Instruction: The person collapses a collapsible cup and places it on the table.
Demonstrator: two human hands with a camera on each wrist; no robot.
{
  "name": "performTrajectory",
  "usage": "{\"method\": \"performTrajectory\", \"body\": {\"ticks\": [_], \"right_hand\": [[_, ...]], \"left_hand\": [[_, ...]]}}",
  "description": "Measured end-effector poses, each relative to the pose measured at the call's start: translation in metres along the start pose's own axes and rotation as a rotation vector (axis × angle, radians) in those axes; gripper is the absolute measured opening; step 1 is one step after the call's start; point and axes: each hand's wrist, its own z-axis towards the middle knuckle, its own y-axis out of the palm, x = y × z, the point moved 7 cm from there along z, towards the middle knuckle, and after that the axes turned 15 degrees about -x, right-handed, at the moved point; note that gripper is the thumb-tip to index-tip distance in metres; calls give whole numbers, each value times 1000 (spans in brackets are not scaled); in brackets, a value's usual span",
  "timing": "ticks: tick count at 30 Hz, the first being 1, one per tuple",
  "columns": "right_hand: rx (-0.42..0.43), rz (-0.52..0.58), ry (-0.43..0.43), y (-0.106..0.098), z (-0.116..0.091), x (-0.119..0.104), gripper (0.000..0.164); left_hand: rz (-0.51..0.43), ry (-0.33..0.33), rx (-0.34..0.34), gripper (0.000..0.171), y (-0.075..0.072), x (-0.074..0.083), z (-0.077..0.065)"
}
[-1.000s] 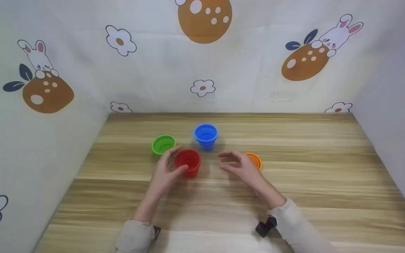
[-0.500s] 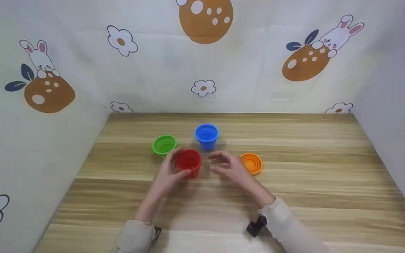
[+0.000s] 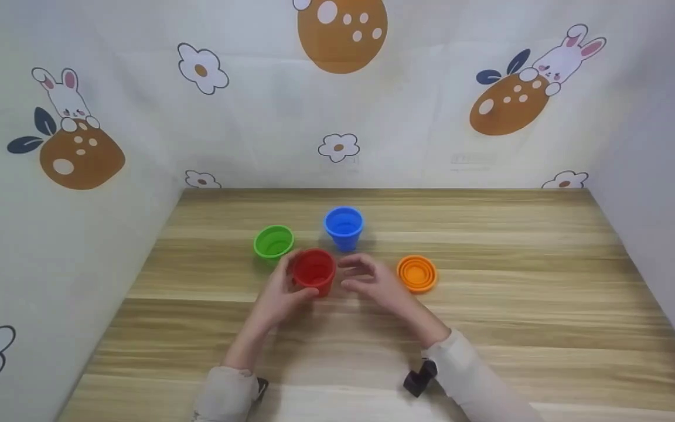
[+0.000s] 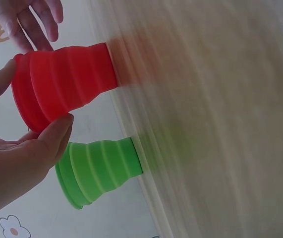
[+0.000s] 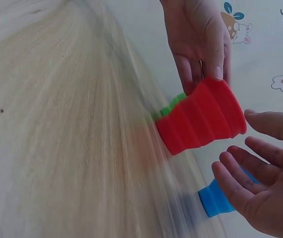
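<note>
A red ribbed collapsible cup point(image 3: 314, 271) stands upright on the wooden table, its mouth facing up. My left hand point(image 3: 279, 292) holds it from the left, thumb at the near side and fingers round the far side under the rim point(image 4: 25, 94). On the cup's other side my right hand point(image 3: 375, 281) has its fingers spread and loosely bent, with nothing in them. In the right wrist view the right thumb point(image 5: 267, 123) is right at the red rim. Just behind the left fingers stands a green cup point(image 3: 273, 241), partly covered by them.
A blue cup point(image 3: 344, 227) stands upright behind the red one. To the right of the right hand lies an orange cup point(image 3: 417, 274), folded flat into rings. The wooden table point(image 3: 519, 264) meets patterned walls point(image 3: 255, 117) at the back and sides.
My right hand has moved left toward the red cup, uncovering the orange folded cup. The left hand stays at the red cup, its thumb slightly lower on the near side.
</note>
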Motion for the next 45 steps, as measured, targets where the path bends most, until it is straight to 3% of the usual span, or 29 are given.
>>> {"method": "performTrajectory", "body": {"ticks": [8,24,31,45], "right_hand": [[-23,10,-5,5,2,1,40],[-20,16,9,2,-4,-1,41],[-5,37,-13,-2,-10,-3,43],[37,-10,-6,-13,-18,-2,40]], "left_hand": [[-22,-4,-1,76,1,0,-1],[36,-25,6,74,2,4,3],[-35,-21,-20,73,8,6,5],[15,-72,-27,70,14,7,8]]}}
